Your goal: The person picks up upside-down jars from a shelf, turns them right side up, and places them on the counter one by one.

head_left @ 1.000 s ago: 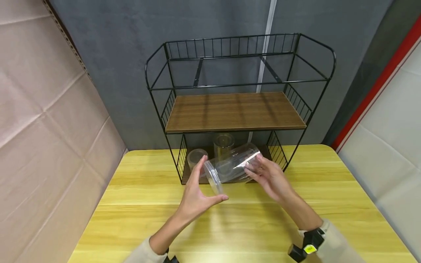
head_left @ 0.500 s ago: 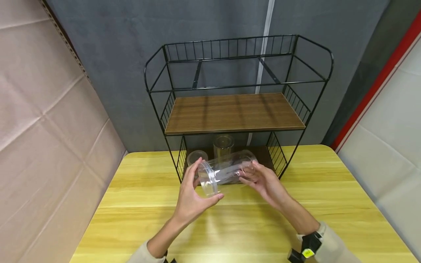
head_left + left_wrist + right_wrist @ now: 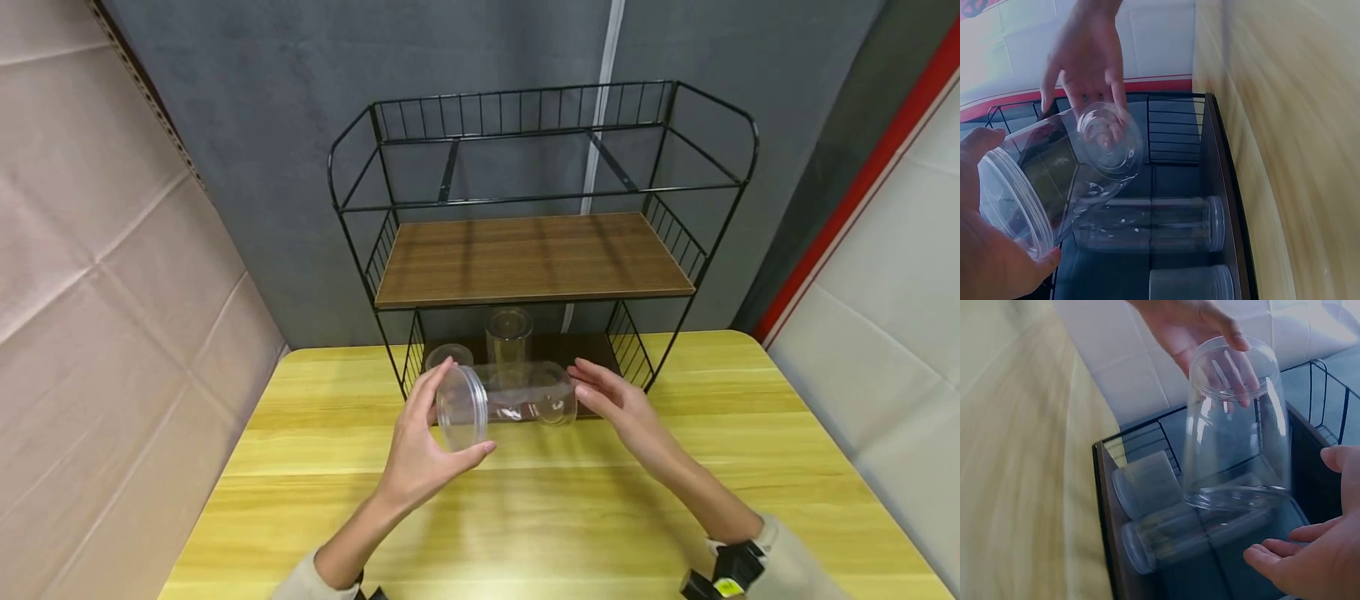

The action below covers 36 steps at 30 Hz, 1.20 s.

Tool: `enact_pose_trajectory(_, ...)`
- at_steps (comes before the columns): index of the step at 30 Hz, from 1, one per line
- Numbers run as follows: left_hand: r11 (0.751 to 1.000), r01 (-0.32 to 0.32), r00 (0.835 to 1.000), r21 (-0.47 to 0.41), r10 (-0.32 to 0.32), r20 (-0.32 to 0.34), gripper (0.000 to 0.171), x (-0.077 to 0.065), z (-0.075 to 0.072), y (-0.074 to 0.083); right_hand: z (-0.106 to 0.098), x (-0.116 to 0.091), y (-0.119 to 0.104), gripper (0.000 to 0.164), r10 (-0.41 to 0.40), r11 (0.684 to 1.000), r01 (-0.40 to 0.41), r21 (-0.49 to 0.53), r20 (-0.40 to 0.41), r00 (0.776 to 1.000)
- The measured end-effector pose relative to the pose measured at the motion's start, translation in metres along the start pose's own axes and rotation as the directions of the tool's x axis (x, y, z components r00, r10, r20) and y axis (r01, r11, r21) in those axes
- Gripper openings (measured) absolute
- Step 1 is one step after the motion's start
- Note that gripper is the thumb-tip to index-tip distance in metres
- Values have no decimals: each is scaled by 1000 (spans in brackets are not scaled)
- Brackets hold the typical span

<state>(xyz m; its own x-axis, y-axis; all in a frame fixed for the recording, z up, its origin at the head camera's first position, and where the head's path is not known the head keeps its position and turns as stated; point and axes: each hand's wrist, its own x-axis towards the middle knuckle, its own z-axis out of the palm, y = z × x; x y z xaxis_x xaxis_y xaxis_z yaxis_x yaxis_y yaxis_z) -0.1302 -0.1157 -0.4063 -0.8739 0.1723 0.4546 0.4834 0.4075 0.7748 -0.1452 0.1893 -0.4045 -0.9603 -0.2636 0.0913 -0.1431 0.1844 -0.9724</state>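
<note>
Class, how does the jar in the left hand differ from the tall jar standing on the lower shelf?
The held jar is tipped sideways; the standing jar is vertical. The left hand grips the held jar; the lower shelf bears the standing jar. Both are clear and roughly cylindrical.

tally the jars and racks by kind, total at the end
Jars: 3 (the held jar in the left hand, the tall jar and the short jar on the lower shelf)
Rack: 1
Total: 4
</note>
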Motion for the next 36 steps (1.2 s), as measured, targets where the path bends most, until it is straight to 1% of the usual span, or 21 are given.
enact_pose_trajectory(4,999,-5,1000,35,5,3,112,0,-5,-2,-10,-9,-8,64,-89,987,86,-137,-17,996)
enact_pose_trajectory(7,998,-19,1000,64,19,2,111,1,-9,-4,-20,-16,-16,67,-124,970,116,-212,-23,992)
enact_pose_trajectory(12,994,-41,999,100,41,8,110,3,-17,-7,-40,-27,-30,71,-115,931,85,-356,-64,991)
enact_pose_trajectory(15,992,-45,999,120,43,19,110,3,-22,-10,-52,-33,-38,74,-111,910,67,-410,-86,990)
enact_pose_trajectory(18,990,-36,999,138,30,39,111,3,-28,-13,-64,-38,-43,77,-127,886,63,-460,-111,986)
enact_pose_trajectory(22,987,-26,997,159,15,69,110,2,-35,-17,-79,-43,-48,78,-140,842,36,-538,-155,978)
enact_pose_trajectory(25,981,-34,996,189,17,86,108,3,-39,-19,-90,-45,-49,79,-158,819,23,-574,-186,970)
enact_pose_trajectory(29,973,-32,995,229,9,100,106,5,-45,-21,-101,-45,-51,81,-184,802,22,-597,-212,960)
enact_pose_trajectory(31,970,-27,994,242,1,107,107,5,-47,-21,-105,-42,-51,83,-199,798,30,-602,-216,956)
enact_pose_trajectory(33,966,-26,993,256,-5,117,108,5,-49,-22,-109,-39,-53,84,-211,785,26,-619,-227,951)
enact_pose_trajectory(36,960,-33,991,276,-6,137,109,5,-51,-24,-115,-31,-54,87,-236,780,36,-624,-241,941)
